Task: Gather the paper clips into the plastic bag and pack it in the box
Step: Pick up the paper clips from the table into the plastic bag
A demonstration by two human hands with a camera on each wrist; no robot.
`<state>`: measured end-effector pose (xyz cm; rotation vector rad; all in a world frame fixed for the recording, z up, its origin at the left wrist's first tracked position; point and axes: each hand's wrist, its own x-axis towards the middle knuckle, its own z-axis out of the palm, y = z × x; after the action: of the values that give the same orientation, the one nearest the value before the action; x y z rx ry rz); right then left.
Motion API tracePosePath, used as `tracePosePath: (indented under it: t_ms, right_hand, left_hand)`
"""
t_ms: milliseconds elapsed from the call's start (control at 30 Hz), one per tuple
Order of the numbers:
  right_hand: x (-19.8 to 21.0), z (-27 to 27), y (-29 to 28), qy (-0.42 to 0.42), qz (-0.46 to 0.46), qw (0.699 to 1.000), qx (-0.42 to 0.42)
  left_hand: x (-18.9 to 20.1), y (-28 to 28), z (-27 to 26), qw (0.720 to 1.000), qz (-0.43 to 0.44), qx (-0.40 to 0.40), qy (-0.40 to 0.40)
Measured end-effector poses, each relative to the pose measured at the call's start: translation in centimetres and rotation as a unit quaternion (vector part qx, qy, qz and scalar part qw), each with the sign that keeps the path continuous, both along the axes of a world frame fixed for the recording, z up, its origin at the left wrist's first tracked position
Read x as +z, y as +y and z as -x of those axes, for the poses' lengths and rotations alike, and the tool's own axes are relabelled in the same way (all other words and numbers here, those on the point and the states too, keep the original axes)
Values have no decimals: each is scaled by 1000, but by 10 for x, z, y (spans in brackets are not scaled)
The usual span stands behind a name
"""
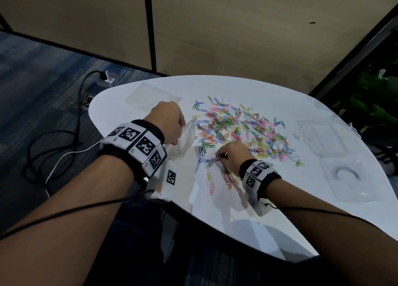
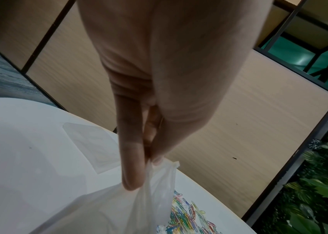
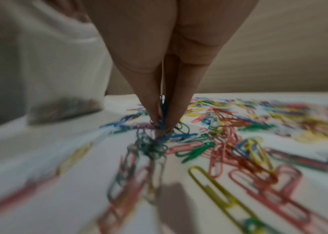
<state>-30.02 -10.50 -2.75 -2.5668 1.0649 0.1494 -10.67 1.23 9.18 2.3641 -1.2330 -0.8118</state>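
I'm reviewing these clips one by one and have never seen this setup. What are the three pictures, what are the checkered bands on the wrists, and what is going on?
No machine here: a person works bare-handed. The checkered bands are wrist straps carrying small cameras. The wide picture comes from a head camera; the other two look along each hand. On the white table lies a spread of coloured paper clips, with clear plastic containers at the right. The left hand pinches the top of a thin plastic bag. The right hand pinches a small bunch of clips off the table.
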Motion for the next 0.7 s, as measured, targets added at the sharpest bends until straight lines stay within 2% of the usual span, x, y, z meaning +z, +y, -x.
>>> tracePosePath:
  t_ms: [67, 100, 167, 233, 267, 300, 467, 567, 700]
  right_hand:
    - [10, 8, -8, -71, -82, 986, -126]
    - [16, 12, -12, -111, -137, 966, -188]
    - [30, 16, -16, -207, -261, 902, -276]
    - [47, 15, -13, -303, -356, 831, -301]
    - [55, 12, -11, -337, -383, 808, -294]
    - [64, 8, -6, -359, -397, 797, -281]
    - [82, -18, 25, -367, -395, 812, -221]
    - [79, -30, 41, -351, -434, 800, -222]
    - [75, -40, 49, -338, -451, 779, -274]
  left_hand:
    - [1, 0, 2, 1000, -4, -1, 5]
    - [1, -1, 2, 1000, -7, -2, 7]
    - [2, -3, 4, 1000, -11, -6, 8]
    - [2, -4, 6, 1000, -15, -16, 6]
    - [2, -5, 8, 1000, -17, -22, 4]
    - [2, -6, 11, 999, -19, -29, 1]
    - [-1, -10, 22, 999, -17, -49, -1]
    - [-3, -13, 27, 998, -4, -59, -1]
    - [-4, -13, 31, 998, 20, -63, 4]
